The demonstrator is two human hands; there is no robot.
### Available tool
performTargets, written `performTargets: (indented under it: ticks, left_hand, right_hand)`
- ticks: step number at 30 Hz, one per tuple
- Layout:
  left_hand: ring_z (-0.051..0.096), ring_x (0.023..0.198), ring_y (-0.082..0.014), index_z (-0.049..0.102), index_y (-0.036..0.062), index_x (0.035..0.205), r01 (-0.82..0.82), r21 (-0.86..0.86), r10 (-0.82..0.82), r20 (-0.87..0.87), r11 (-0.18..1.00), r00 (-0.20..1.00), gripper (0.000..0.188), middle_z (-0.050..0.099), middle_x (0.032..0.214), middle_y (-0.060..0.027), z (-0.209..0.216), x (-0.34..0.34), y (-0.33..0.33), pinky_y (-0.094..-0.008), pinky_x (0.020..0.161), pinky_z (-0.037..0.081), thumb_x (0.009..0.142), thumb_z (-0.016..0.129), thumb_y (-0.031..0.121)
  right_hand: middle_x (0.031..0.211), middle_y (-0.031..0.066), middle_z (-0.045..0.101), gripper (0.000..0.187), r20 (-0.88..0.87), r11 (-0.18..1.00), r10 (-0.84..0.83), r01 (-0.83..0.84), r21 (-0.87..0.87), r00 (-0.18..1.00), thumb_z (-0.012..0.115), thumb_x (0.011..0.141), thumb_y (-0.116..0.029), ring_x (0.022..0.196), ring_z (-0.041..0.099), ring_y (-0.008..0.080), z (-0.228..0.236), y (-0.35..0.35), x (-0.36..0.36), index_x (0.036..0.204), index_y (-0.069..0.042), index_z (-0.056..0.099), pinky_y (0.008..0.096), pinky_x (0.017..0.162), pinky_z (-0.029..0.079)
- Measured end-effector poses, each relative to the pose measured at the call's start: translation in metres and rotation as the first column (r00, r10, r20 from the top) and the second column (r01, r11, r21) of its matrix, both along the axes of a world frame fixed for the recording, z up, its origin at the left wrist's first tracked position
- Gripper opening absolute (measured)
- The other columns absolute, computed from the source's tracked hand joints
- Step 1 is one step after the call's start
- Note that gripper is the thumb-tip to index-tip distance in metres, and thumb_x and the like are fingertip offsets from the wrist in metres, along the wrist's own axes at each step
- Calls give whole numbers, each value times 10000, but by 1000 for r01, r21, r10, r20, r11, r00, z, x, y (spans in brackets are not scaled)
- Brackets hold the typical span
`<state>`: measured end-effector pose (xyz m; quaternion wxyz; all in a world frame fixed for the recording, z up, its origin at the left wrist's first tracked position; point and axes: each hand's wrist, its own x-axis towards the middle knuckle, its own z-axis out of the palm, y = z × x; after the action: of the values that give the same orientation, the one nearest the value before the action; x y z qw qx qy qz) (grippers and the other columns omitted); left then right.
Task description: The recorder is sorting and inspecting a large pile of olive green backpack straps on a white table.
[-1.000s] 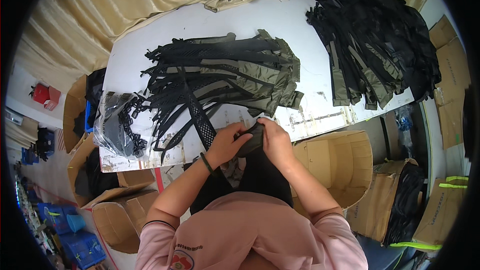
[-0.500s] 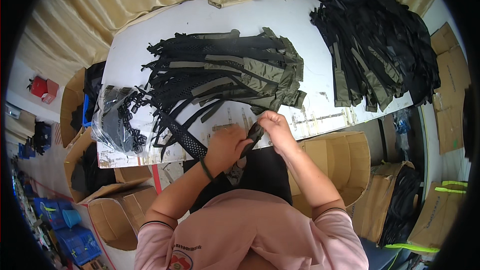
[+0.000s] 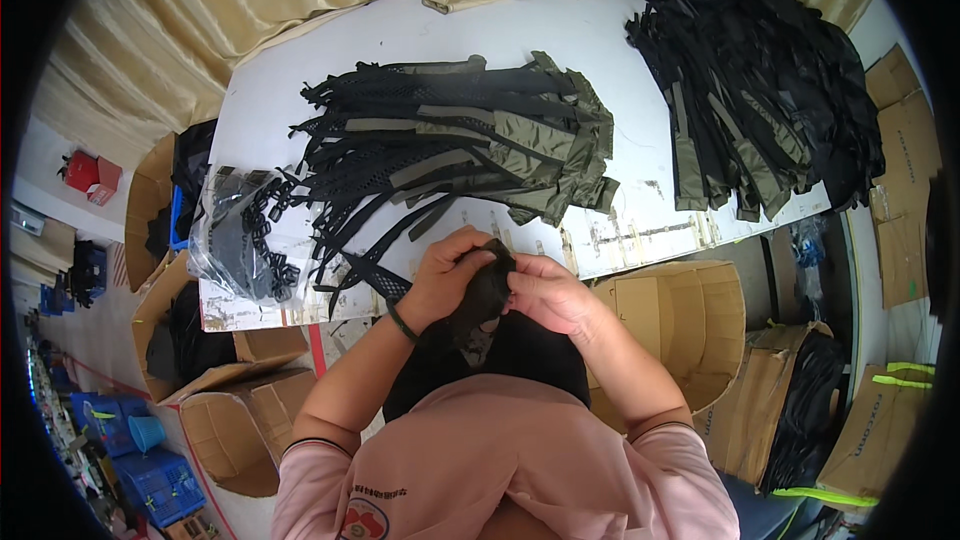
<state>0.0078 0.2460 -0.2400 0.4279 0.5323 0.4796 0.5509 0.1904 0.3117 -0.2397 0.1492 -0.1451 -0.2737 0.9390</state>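
Note:
Close to my body, just off the table's near edge, both hands hold a dark olive and black fabric strap piece. My left hand grips its left side with the thumb on top. My right hand pinches its right edge between thumb and fingers. A black mesh band runs from beside my left wrist toward the table. Beyond my hands lies a spread pile of similar olive and black mesh strap pieces. Left of it, small black plastic buckles hang along the strap ends, next to a clear plastic bag.
The white table has a worn, taped near edge. A heap of black and olive fabric pieces covers its right end. Open cardboard boxes stand below, one at right and several at left. Blue crates sit farther left.
The fabric piece has come nearer my body and now stands bunched between both hands. My right hand has moved down toward me; my left hand has shifted slightly up.

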Motion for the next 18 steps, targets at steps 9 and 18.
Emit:
performTargets:
  ticks: [9, 18]
  left_hand:
    - [598, 847, -127, 631, -21, 1011, -43, -144, 2, -276, 989, 961, 245, 660, 914, -92, 24, 3, -8, -277, 771, 481, 854, 665, 165]
    - [592, 793, -114, 637, -42, 1023, 32, -445, 26, 123, 895, 992, 277, 669, 890, -66, 18, 6, -9, -256, 718, 481, 897, 633, 205]
  right_hand:
    - [831, 10, 569, 80, 142, 250, -647, 33, 968, 749, 497, 974, -100, 725, 549, 95, 7, 2, 8, 958, -33, 538, 239, 644, 471]
    - [775, -32, 513, 159, 207, 545, -519, 135, 827, 829, 625, 874, -2, 692, 483, 47, 3, -9, -4, 978, -76, 530, 206, 631, 412]
